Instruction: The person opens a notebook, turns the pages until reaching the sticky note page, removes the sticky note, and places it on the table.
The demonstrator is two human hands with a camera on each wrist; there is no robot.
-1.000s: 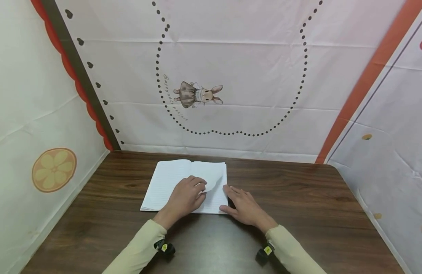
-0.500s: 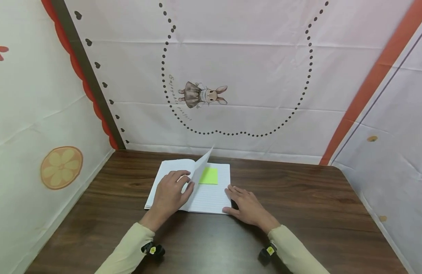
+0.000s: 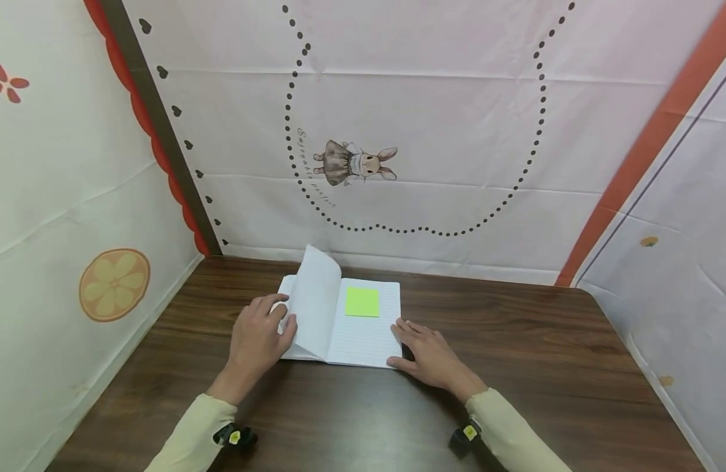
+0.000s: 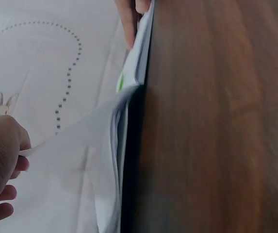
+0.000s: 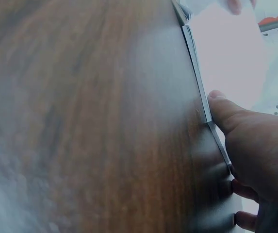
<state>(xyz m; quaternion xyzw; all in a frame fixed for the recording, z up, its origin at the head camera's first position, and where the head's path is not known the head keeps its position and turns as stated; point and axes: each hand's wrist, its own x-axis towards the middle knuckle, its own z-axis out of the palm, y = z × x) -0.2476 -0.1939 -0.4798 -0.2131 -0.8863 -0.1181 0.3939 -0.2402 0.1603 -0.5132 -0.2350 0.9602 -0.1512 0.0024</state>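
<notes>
An open lined notebook (image 3: 363, 344) lies on the wooden table, with a yellow-green sticky note (image 3: 362, 302) on the upper part of its right page. My left hand (image 3: 257, 341) pinches the free edge of a raised page (image 3: 318, 288), which stands curved over the left half. The left wrist view shows the thumb and fingers of that hand (image 4: 3, 165) at the page's edge. Resting on the notebook's right edge is my right hand (image 3: 430, 360), fingers extended. In the right wrist view its thumb (image 5: 217, 96) lies along the page border, near a dark cover strip.
The dark wooden table (image 3: 516, 393) stretches out around the notebook. White printed cloth (image 3: 457, 131) hangs behind it and along both sides. Small black cameras, one of them the left wrist camera (image 3: 242, 438), are strapped at the sleeves.
My left hand has moved left, carrying the page from the right side over to the left. The sticky note has come into full view. My right hand stays at the notebook's right edge.
</notes>
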